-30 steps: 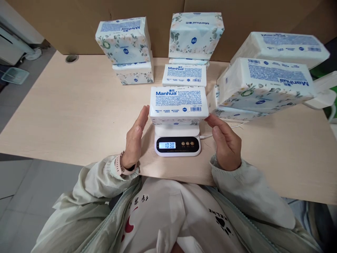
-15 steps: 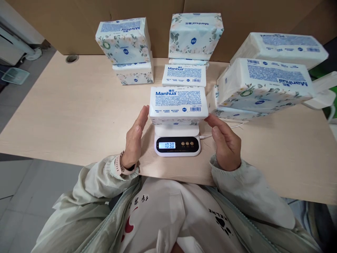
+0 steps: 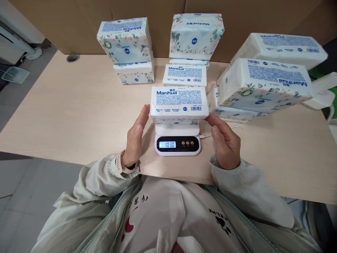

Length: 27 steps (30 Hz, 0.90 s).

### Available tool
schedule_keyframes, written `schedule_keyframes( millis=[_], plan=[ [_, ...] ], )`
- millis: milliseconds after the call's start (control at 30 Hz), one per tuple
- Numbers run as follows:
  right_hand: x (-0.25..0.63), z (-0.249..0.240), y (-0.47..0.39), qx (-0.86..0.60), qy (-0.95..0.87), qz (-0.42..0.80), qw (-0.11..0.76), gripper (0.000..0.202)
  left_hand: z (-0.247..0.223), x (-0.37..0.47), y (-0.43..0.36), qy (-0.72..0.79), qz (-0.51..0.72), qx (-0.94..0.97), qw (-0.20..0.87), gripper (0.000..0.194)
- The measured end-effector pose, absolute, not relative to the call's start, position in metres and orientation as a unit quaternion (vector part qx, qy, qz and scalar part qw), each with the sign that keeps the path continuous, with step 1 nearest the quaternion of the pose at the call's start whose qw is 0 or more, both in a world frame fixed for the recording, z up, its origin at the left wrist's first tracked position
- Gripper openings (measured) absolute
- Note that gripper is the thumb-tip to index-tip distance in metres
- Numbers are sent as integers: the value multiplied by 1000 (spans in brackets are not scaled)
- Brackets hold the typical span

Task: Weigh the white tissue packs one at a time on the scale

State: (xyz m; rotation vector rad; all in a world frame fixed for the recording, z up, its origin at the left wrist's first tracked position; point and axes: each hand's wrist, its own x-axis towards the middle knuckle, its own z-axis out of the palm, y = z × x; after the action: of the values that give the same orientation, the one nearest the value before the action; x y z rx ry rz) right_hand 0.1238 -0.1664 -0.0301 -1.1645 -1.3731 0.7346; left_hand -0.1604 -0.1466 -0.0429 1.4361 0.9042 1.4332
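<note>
A white tissue pack (image 3: 179,102) with blue Manhua print rests on a white digital scale (image 3: 177,129) in front of me. The lit display (image 3: 167,144) reads 103.0. My left hand (image 3: 136,137) stands on edge beside the pack's left side, fingers stretched out, the tips close to its corner; whether they touch it I cannot tell. On the other side, my right hand (image 3: 225,142) has its fingers extended toward the pack's lower right corner, with the thumb apart. Neither hand grips the pack.
Tissue packs are stacked at the back left (image 3: 126,42), back middle (image 3: 196,37) and right (image 3: 263,84). Another flat pack (image 3: 184,75) lies just behind the scale. A white cable (image 3: 206,136) leaves the scale's right side. Brown cardboard (image 3: 163,10) stands along the table's (image 3: 65,116) back.
</note>
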Motion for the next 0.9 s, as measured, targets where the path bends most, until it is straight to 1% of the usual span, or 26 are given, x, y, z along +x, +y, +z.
schedule_keyframes(
  millis=[267,467,600,700,800,900],
  plan=[
    [125,-34,-164,-496,-599,303,551,43,-45,-160,-143,359,578,580,449,60],
    [124,-32,-160,-503,-598,290,553,46,-48,-160,-137,360,584,574,447,58],
    [121,-26,-156,-509,-641,272,507,54,-37,-154,-131,340,561,562,505,62],
    [116,-13,-155,-471,-701,261,467,61,-25,-155,-132,328,551,548,538,58],
    [103,6,-151,-411,-758,266,431,65,-15,-168,-138,354,588,519,510,53],
    [73,23,-135,-359,-792,310,384,72,-6,-191,-138,385,638,495,446,45]
  ],
)
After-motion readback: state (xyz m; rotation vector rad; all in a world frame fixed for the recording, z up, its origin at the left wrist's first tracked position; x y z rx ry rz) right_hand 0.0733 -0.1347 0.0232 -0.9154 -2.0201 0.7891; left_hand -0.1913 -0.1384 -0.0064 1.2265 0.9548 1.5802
